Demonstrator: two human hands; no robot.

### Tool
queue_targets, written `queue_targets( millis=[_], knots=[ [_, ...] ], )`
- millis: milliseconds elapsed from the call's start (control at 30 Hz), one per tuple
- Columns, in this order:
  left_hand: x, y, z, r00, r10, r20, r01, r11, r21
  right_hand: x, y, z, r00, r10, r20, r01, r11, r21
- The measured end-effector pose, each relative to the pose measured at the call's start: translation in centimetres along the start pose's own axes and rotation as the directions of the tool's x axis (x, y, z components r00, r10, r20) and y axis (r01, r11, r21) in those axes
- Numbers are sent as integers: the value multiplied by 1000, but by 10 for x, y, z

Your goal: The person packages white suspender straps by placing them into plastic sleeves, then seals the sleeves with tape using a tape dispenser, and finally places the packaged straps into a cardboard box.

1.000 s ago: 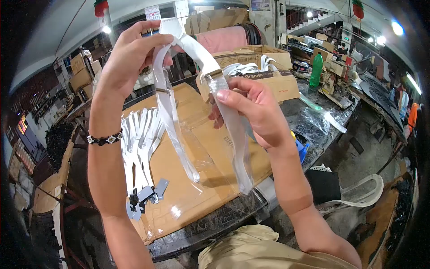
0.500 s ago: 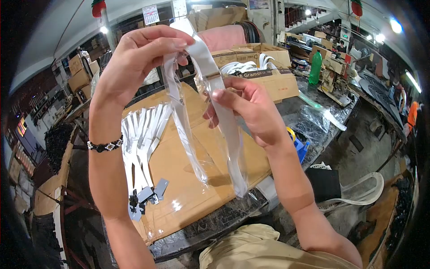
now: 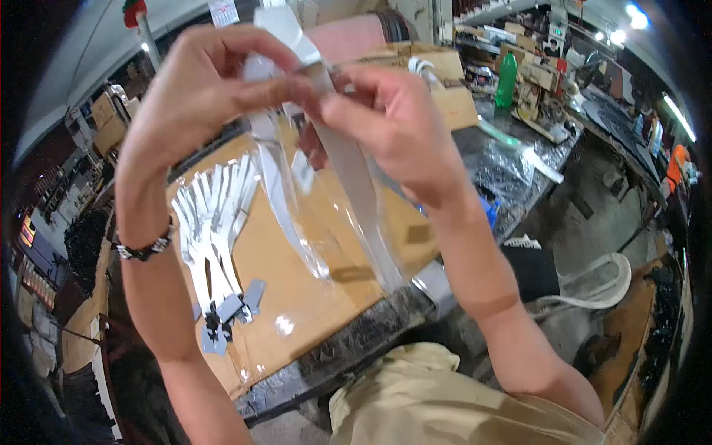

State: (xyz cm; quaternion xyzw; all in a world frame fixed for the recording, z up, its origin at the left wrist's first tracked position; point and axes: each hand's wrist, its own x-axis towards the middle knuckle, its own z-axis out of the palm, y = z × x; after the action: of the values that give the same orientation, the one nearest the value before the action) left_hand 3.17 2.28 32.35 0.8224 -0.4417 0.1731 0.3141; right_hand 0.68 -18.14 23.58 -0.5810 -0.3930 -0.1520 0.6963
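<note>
We have just brought our two hands together: half a second ago the left hand (image 3: 215, 96) was up at the top bend of the white strap (image 3: 348, 178) and the right hand (image 3: 393, 126) lower down, while now the fingertips meet close to one spot. For the work, we judge this means both hands are busy at that one place on the strap rather than just holding it up.

The right hand is closed on the strap, thumb in front and fingers behind. The left hand is bent into a narrow pinch against the strap's edge, but it is blurred and we cannot tell whether it grips.

The strap lies between our hands, its bend rising above the fingertips and two lengths hanging below, their lower parts in clear plastic. They hang over the cardboard sheet (image 3: 297, 319) on the worktop (image 3: 326, 371). Left of them lies a fan of white straps (image 3: 211, 204), with grey tags (image 3: 231, 305) at its near end.
</note>
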Motion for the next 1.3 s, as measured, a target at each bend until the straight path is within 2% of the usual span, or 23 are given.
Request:
queue_targets(
  millis=[100,133,167,233,300,400,467,500,567,633,700,733,833,1000,1033,1100,1133,1233,1300],
  knots=[
    [-1,4,-5,1000,16,-13,-15,999,46,6,4,-5,996,-90,-9,88,986,-140],
    [3,0,-8,1000,27,-1,-27,999,47,2,-5,-2,1000,-6,-6,6,998,-66],
    [0,3,-15,986,-168,10,168,986,7,1,-18,0,998,70,5,-70,998,6],
    [0,4,-20,982,-191,-14,191,982,1,-6,-16,0,996,75,45,-78,994,77],
    [0,3,-23,983,-174,-49,175,985,5,-21,11,-3,994,-56,96,49,996,81],
    [1,4,-27,983,-160,-94,163,987,19,-71,43,-18,952,172,254,-205,973,106],
    [2,7,-30,982,-144,-125,149,988,36,-107,51,-30,836,436,333,-524,815,248],
    [4,6,-32,981,-133,-142,141,989,48,-120,50,-32,795,518,316,-591,780,206],
    [8,7,-35,976,-122,-182,139,986,86,-142,52,-36,785,557,271,-618,735,278],
    [17,8,-41,967,-110,-232,142,982,126,-158,58,-44,810,516,279,-584,754,301],
    [27,9,-43,954,-94,-285,143,977,158,-167,52,-49,791,566,230,-607,771,192],
    [31,12,-44,946,-88,-311,145,976,164,-171,46,-48,813,534,234,-576,795,191],
    [40,20,-49,922,-116,-368,198,961,192,-194,55,-49,837,509,203,-548,783,294],
    [44,25,-57,899,-146,-413,269,928,257,-225,59,-51,693,675,253,-719,622,309],
    [48,24,-56,909,-115,-400,251,919,305,-229,56,-53,689,689,225,-724,643,249],
    [49,26,-54,907,-190,-376,306,910,279,-232,53,-50,682,715,156,-731,670,128],
    [49,26,-53,904,-230,-361,336,903,267,-239,63,-43,785,605,135,-615,732,294],
    [50,12,-57,915,-146,-377,265,920,288,-237,75,-37,932,361,16,-353,898,262],
    [51,10,-64,918,-164,-361,270,925,267,-236,68,-45,878,472,79,-476,844,248]
  ],
)
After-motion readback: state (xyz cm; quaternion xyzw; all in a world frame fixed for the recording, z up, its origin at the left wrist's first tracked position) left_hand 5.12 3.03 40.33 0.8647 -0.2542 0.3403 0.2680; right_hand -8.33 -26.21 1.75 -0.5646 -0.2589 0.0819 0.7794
